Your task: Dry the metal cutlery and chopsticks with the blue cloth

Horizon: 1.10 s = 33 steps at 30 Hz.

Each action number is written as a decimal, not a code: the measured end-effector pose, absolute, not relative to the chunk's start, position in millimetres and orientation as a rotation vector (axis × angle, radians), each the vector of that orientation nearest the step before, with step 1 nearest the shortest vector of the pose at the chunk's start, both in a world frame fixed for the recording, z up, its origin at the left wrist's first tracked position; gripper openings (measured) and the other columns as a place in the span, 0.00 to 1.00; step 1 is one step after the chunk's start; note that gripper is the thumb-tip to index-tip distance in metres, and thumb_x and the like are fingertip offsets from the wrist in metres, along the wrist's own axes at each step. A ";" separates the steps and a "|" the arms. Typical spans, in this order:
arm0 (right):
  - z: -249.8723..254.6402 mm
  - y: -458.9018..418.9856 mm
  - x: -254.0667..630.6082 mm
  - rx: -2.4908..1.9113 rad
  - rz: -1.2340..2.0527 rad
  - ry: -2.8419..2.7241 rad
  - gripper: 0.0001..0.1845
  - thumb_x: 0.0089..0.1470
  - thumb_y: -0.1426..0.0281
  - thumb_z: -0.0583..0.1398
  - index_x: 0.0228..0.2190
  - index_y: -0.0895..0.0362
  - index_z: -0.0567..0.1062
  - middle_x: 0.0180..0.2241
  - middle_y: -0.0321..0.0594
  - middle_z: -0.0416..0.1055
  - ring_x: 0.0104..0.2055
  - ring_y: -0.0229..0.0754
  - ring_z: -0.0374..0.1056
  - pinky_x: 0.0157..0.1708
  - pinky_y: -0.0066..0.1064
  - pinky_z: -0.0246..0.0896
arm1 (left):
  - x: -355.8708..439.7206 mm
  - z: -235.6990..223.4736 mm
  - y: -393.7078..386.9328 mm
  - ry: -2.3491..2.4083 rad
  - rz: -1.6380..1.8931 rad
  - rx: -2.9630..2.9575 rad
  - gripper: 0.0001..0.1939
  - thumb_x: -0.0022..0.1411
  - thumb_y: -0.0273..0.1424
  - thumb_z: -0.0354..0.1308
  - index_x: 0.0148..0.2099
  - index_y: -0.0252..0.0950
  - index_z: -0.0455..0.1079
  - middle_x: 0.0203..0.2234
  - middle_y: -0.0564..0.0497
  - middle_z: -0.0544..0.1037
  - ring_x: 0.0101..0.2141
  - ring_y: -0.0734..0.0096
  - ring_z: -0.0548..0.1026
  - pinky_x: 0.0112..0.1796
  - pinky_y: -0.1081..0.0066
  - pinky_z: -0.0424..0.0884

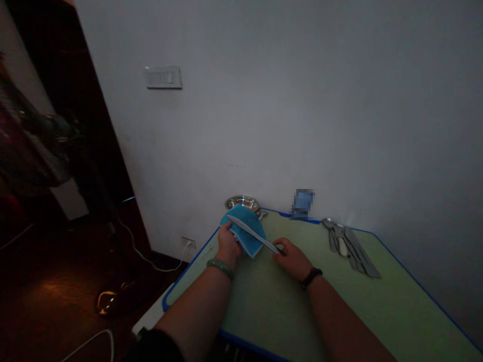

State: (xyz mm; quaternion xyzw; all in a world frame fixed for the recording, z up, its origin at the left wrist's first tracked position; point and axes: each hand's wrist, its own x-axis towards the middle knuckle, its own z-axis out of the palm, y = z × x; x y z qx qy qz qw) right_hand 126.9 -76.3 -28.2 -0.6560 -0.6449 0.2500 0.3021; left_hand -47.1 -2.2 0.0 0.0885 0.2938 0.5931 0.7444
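My left hand [229, 244] is closed on a blue cloth [251, 245], which spreads over its palm and fingers and hides most of them. Across the cloth lies a silvery table knife [252, 233], its far end close to my left thumb. My right hand [293, 259] grips the knife's near end between thumb and fingers. Just behind the cloth sits a shiny metal bowl [242, 197], partly covered from view. Beside it, a piece of metal cutlery [262, 215] shows at the cloth's edge; its kind is unclear.
A pale green table [264, 306] with a blue edge stands against the white wall. On its right lies a row of spoons and flat-handled cutlery [354, 249]. A pixelated blue item [303, 203] is near the wall. White cables [151, 265] run at left.
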 end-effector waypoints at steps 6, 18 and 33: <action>-28.9 -74.4 130.2 -1.715 0.629 -1.701 0.11 0.45 0.68 0.55 0.35 0.52 0.69 0.23 0.30 0.67 0.25 0.35 0.61 0.26 0.25 0.50 | -47.9 -2.6 1.8 0.649 1.358 0.145 0.14 0.51 0.34 0.46 0.33 0.32 0.70 0.21 0.47 0.75 0.30 0.58 0.76 0.38 0.56 0.70; -30.6 -73.4 134.7 -1.739 0.643 -1.687 0.10 0.43 0.66 0.56 0.32 0.54 0.69 0.23 0.32 0.66 0.25 0.35 0.60 0.24 0.25 0.48 | -53.2 -5.9 7.7 0.611 1.514 0.101 0.14 0.50 0.30 0.47 0.36 0.33 0.70 0.27 0.47 0.77 0.36 0.59 0.75 0.43 0.56 0.66; -28.5 -75.5 131.0 -1.760 0.645 -1.723 0.12 0.44 0.63 0.57 0.34 0.53 0.71 0.23 0.31 0.66 0.25 0.35 0.59 0.24 0.24 0.48 | -52.5 -3.1 4.3 0.668 1.489 0.129 0.14 0.51 0.30 0.46 0.36 0.32 0.70 0.24 0.46 0.76 0.36 0.58 0.75 0.43 0.56 0.67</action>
